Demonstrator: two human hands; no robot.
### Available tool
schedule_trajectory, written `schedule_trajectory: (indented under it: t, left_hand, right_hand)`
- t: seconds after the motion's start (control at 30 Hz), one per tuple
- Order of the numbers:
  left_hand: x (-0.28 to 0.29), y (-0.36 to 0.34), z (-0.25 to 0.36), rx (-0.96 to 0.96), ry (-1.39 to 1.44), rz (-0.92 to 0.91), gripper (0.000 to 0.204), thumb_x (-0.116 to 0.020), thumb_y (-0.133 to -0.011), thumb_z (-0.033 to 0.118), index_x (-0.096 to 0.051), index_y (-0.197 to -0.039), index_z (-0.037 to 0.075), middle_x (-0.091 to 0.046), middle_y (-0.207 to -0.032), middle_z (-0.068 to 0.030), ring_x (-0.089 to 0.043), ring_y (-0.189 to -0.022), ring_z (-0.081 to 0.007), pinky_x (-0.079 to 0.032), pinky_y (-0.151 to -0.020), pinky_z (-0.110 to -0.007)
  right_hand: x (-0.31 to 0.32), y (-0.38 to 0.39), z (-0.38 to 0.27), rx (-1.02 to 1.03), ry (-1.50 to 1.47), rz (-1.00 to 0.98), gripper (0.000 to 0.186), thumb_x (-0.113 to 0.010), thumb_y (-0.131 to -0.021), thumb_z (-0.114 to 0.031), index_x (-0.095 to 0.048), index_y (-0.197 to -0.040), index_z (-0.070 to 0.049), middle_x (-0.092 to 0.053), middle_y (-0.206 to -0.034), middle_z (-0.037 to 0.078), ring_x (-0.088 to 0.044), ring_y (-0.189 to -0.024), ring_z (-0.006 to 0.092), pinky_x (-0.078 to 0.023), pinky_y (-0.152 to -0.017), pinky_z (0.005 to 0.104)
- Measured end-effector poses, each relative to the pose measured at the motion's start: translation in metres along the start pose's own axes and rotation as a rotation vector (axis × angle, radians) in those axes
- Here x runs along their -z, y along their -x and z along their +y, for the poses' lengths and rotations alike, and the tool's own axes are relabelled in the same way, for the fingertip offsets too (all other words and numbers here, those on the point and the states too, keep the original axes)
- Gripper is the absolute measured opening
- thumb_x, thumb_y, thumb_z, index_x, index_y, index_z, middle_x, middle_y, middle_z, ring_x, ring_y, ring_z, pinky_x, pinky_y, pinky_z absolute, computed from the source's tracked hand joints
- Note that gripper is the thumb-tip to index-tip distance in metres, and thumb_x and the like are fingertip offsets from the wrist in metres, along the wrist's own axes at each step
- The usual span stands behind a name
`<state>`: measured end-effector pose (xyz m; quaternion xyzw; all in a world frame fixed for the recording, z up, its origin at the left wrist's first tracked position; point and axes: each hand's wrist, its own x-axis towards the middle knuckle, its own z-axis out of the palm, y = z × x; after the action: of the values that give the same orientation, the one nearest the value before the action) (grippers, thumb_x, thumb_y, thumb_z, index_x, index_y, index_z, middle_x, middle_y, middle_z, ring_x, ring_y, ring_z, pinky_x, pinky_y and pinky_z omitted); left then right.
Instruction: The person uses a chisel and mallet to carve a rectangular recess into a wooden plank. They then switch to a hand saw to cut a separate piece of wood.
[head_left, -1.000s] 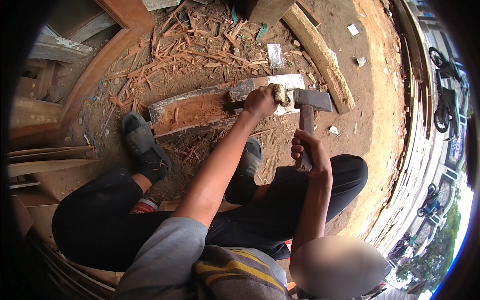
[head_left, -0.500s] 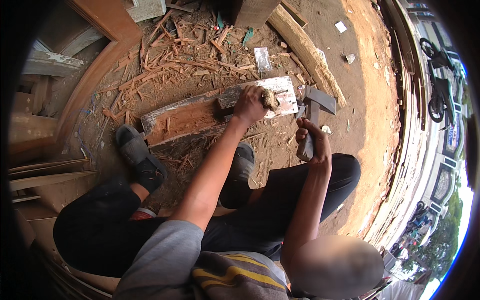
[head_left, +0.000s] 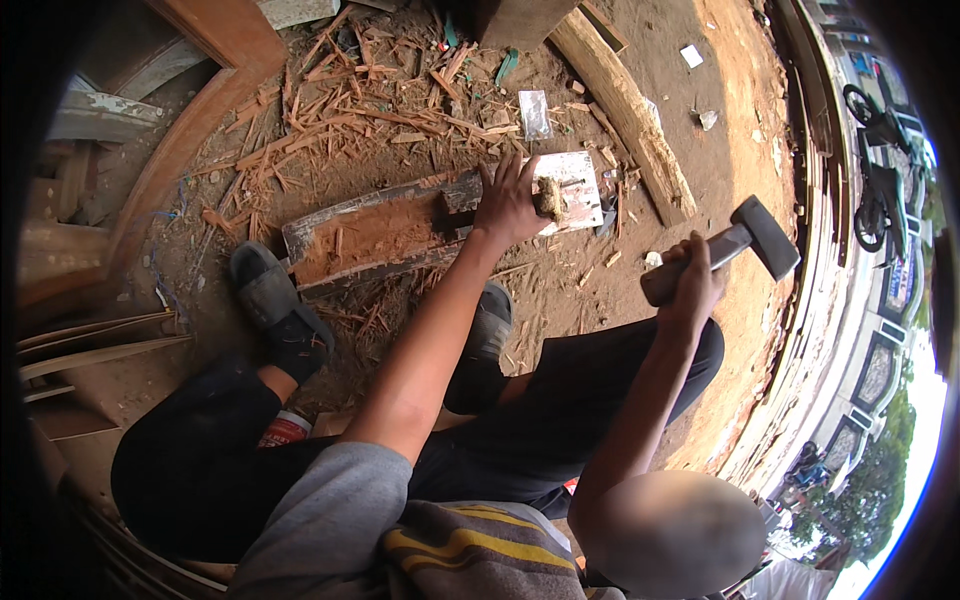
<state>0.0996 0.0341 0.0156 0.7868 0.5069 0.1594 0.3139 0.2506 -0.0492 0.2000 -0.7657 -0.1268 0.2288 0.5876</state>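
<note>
My right hand (head_left: 692,280) is wrapped round the dark handle of a hatchet (head_left: 765,240), held up off the ground over the bare dirt at the right. My left hand (head_left: 508,205) lies with fingers stretched out and apart on the white-painted end of a long wooden piece (head_left: 350,245). Right beside that hand is a rough yellowish lump (head_left: 550,199) with a dark bolt-like pin (head_left: 572,183); whether the hand touches the lump is hard to tell. The wooden piece has a hollowed, reddish trough, and a dark block (head_left: 460,195) sits across it by my left hand.
Reddish wood splinters (head_left: 370,130) litter the dirt beyond the wooden piece. A rough log (head_left: 630,110) and a post (head_left: 505,20) stand at the far side. Wooden frames (head_left: 190,150) lean at the left. My sandalled feet (head_left: 270,285) flank the near edge. Motorbikes (head_left: 880,190) are parked far right.
My right hand has moved right with the hatchet, away from the wooden piece. The fingers of my left hand, curled by the yellowish lump before, are now stretched out.
</note>
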Motion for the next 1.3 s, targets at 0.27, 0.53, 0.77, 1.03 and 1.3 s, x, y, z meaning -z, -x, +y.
schedule_trajectory:
  t: [0.27,0.53,0.77,1.03,1.3]
  left_hand:
    - [0.001,-0.002,-0.010,-0.048,-0.064,0.011,0.106,-0.071,-0.065,0.053,-0.016,-0.143,0.006,-0.023,-0.143,-0.0256,-0.018,-0.136,-0.0360,-0.009,-0.107,-0.062]
    - [0.003,0.003,-0.010,0.002,-0.101,-0.007,0.097,-0.073,-0.068,0.046,-0.023,-0.140,0.004,-0.025,-0.143,-0.0214,-0.020,-0.136,-0.0301,-0.012,-0.109,-0.058]
    - [-0.005,0.008,-0.014,-0.023,-0.053,0.031,0.105,-0.073,-0.066,0.050,-0.018,-0.141,0.002,-0.024,-0.143,-0.0236,-0.020,-0.136,-0.0324,-0.010,-0.109,-0.058]
    - [-0.001,0.002,-0.017,-0.021,-0.121,-0.003,0.104,-0.070,-0.070,0.050,-0.014,-0.142,0.000,-0.023,-0.143,-0.0264,-0.022,-0.135,-0.0341,-0.010,-0.110,-0.056]
    - [0.000,0.000,-0.010,-0.009,-0.127,-0.068,0.103,-0.069,-0.072,0.049,-0.011,-0.142,0.001,-0.020,-0.146,-0.0223,-0.018,-0.137,-0.0319,-0.006,-0.111,-0.055]
  right_hand:
    - [0.000,0.034,0.025,-0.688,0.108,-0.662,0.017,-0.062,-0.081,-0.011,-0.050,-0.089,-0.001,-0.051,-0.070,0.004,-0.050,-0.055,0.0106,-0.040,-0.048,0.0243]
    - [0.031,-0.034,-0.080,-0.246,-0.087,-0.336,0.016,-0.053,-0.092,-0.018,-0.048,-0.080,-0.009,-0.040,-0.060,-0.003,-0.039,-0.049,0.0033,-0.032,-0.040,0.0165]
    - [-0.023,0.057,0.052,-0.622,0.420,-0.659,0.015,-0.063,-0.081,-0.011,-0.053,-0.084,-0.002,-0.053,-0.062,0.003,-0.051,-0.051,0.0121,-0.041,-0.046,0.0253]
    - [0.047,0.006,-0.078,-0.477,0.223,-0.432,0.019,-0.058,-0.089,-0.024,-0.049,-0.091,-0.007,-0.045,-0.063,-0.002,-0.043,-0.048,0.0062,-0.039,-0.043,0.0195]
    - [-0.016,0.009,0.007,-0.024,-0.019,-0.023,0.019,-0.057,-0.088,-0.019,-0.046,-0.087,-0.004,-0.050,-0.064,0.004,-0.050,-0.052,0.0128,-0.042,-0.047,0.0243]
